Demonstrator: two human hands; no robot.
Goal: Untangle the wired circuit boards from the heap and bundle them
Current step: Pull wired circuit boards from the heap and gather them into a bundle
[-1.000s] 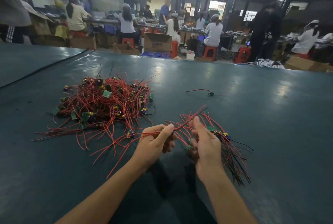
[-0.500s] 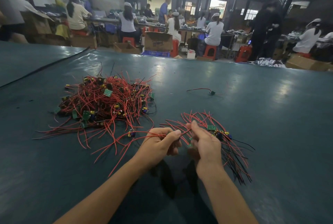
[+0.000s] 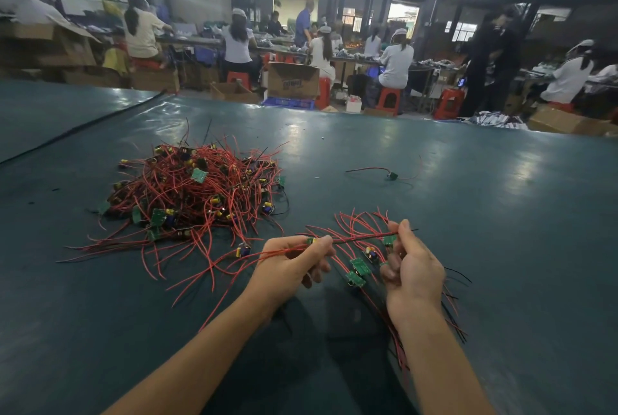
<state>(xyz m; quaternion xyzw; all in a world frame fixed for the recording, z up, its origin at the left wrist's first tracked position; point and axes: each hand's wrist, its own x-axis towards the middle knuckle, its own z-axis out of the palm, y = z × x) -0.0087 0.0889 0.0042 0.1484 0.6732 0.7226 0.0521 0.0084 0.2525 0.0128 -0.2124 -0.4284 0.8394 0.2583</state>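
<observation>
Wired circuit boards (image 3: pixel 359 269) sit gathered at my right hand (image 3: pixel 413 267); the heap (image 3: pixel 197 190) lies beyond my left hand (image 3: pixel 291 264). Both hands pinch one wire (image 3: pixel 361 238), taut between them. I'm freeing it, I judge; next, lay it into the bunch.

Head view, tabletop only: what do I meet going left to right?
Heap of wired circuit boards → left hand → green boards → right hand; both hands pinch one red wire. The lone wired board behind overlaps the right hand, so omitted.
</observation>
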